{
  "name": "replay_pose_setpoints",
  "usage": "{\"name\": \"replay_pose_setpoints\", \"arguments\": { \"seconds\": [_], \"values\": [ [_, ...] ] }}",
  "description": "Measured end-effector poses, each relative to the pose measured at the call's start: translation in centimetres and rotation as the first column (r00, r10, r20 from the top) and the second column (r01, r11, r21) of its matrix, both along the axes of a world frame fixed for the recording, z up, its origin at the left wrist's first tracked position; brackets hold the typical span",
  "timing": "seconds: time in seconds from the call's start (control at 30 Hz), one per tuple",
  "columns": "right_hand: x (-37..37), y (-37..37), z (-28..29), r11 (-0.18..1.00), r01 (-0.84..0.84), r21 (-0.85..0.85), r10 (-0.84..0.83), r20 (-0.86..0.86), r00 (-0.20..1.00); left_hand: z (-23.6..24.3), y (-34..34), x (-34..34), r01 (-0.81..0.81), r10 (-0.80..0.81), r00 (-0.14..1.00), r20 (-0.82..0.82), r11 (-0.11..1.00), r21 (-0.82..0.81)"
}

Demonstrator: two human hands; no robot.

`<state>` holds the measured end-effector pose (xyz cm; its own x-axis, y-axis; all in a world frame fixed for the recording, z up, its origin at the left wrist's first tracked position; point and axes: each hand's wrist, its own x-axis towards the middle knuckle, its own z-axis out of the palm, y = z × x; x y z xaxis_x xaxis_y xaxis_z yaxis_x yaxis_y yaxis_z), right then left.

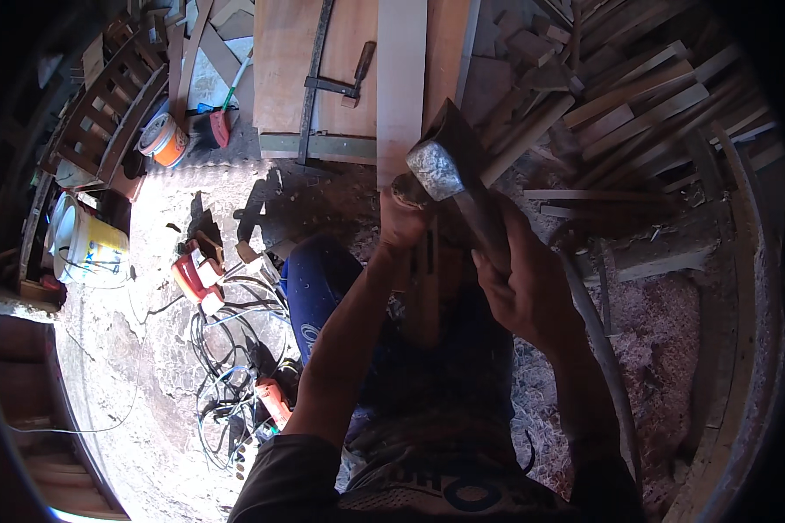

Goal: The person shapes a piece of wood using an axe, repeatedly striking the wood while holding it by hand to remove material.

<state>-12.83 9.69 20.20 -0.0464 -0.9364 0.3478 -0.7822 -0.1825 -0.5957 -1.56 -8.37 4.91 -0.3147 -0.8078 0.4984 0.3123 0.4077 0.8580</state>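
Note:
My right hand is wrapped round the handle of a hatchet, whose shiny metal poll hangs over my left hand. The darker blade side of its head points up and away from me. My left hand is closed round a short tool with a round, brownish handle end, right beside the hatchet head. The tool's lower part is hidden, so its kind cannot be made out. Beneath my hands, between my legs, a narrow piece of wood runs toward me in shadow.
Ahead lies a wooden board on a panel, with a bar clamp beside it. Scrap timber is piled at the right. On the left are tangled cables, an orange power tool, a white-yellow bucket and an orange can.

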Motion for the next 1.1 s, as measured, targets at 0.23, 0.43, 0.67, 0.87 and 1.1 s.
{"name": "replay_pose_setpoints", "arguments": {
  "seconds": [0.23, 0.43, 0.67, 0.87, 1.1],
  "values": [
    [1.0, -2.4, -1.4, 0.99, -0.034, 0.136, 0.075, -0.308, 0.949, -0.6, -0.1, 0.3, -0.057, 0.072, 0.995, 0.063, 0.977, -0.207],
    [1.0, -2.1, -3.8, 0.995, -0.03, 0.1, 0.049, -0.201, 0.978, -0.7, -0.4, 0.3, 0.014, -0.006, 0.998, 0.058, 0.99, -0.138],
    [1.3, -2.3, 4.9, 0.987, -0.037, -0.159, 0.037, -0.002, 0.999, -1.2, -0.5, -0.6, -0.127, 0.109, 0.984, 0.143, 0.984, 0.123],
    [0.9, -3.0, 6.3, 0.947, -0.052, -0.316, 0.215, 0.505, 0.836, -1.3, -0.4, -0.2, -0.088, 0.072, 0.988, 0.14, 0.99, 0.111],
    [1.7, -1.1, -3.5, 0.982, -0.006, 0.191, 0.058, -0.268, 0.962, -0.6, 1.3, -0.1, -0.087, 0.061, 0.991, -0.122, 0.971, -0.222]
  ]
}}
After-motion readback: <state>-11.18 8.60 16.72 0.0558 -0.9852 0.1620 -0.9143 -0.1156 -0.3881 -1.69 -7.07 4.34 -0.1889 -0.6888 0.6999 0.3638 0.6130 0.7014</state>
